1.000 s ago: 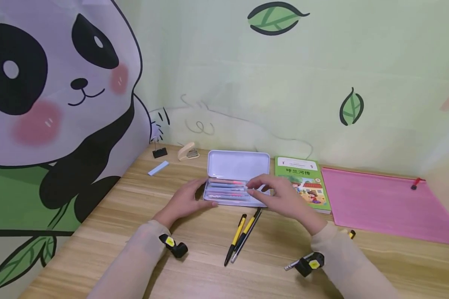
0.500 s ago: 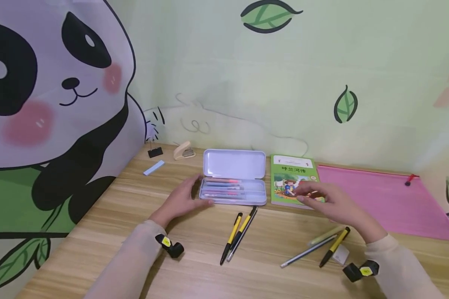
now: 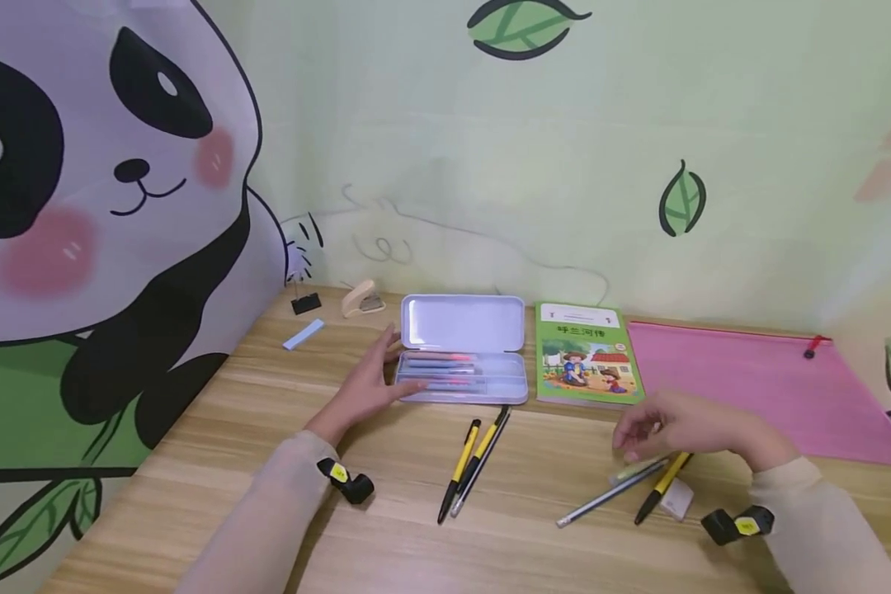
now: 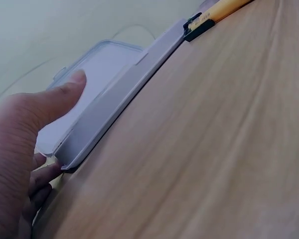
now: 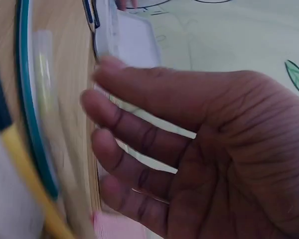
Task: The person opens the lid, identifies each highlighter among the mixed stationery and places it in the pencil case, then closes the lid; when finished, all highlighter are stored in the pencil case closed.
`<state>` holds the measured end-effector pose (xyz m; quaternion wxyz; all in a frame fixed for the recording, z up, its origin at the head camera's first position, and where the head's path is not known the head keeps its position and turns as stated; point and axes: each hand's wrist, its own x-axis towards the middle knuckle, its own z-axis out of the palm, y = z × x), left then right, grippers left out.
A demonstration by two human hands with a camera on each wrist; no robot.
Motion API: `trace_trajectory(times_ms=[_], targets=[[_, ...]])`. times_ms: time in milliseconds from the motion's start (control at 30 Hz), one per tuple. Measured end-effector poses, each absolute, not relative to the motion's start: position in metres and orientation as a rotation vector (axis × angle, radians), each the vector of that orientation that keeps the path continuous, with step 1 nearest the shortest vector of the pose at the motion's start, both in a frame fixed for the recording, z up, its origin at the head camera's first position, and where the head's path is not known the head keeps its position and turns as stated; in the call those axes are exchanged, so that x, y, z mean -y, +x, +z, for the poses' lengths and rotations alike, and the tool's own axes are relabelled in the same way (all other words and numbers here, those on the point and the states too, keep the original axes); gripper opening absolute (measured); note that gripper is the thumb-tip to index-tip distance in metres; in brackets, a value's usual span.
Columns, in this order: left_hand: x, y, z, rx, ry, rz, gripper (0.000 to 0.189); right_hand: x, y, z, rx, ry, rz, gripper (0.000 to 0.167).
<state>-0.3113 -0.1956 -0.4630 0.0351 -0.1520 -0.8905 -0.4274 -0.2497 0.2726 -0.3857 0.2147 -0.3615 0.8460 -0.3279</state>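
A pale lilac pencil case [image 3: 505, 388] lies with its lid up, several pens [image 3: 441, 370] in its left part. My left hand [image 3: 362, 384] is at the case's left end, fingers against its side; in the left wrist view the thumb [image 4: 65, 97] is straight, over the front edge. My right hand [image 3: 679, 425] hovers with loosely bent fingers, holding nothing, above a clear yellowish pen [image 3: 627, 472], a pencil [image 3: 601, 499] and a yellow-and-black pen [image 3: 661, 491]. A white eraser [image 3: 677, 500] lies partly under that pen.
Two yellow-and-black pens [image 3: 460, 470] and a dark pencil [image 3: 483, 466] lie before the case. A green book [image 3: 586, 355] and pink zip pouch [image 3: 742, 388] are to the right. A stapler [image 3: 362, 301], binder clip [image 3: 306, 304] and blue strip [image 3: 303, 334] are back left.
My right hand has left the pencil case and moved right and toward me, over the loose pens. My left hand stays at the case, its thumb slightly higher on it.
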Motion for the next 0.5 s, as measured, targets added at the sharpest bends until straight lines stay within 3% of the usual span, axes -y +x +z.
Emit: trace_trajectory(times_ms=[267,500], targets=[[0.198,-0.312,-0.464,2.745,-0.63,-1.23,0.116,-0.299,-0.236,-0.385,-2.434,-0.921,-0.832,0.018],[0.197,-0.307,-0.463,2.82,-0.565,-1.133,0.122,-0.318,-0.238,-0.391,-2.481,-0.844,-0.803,0.015]])
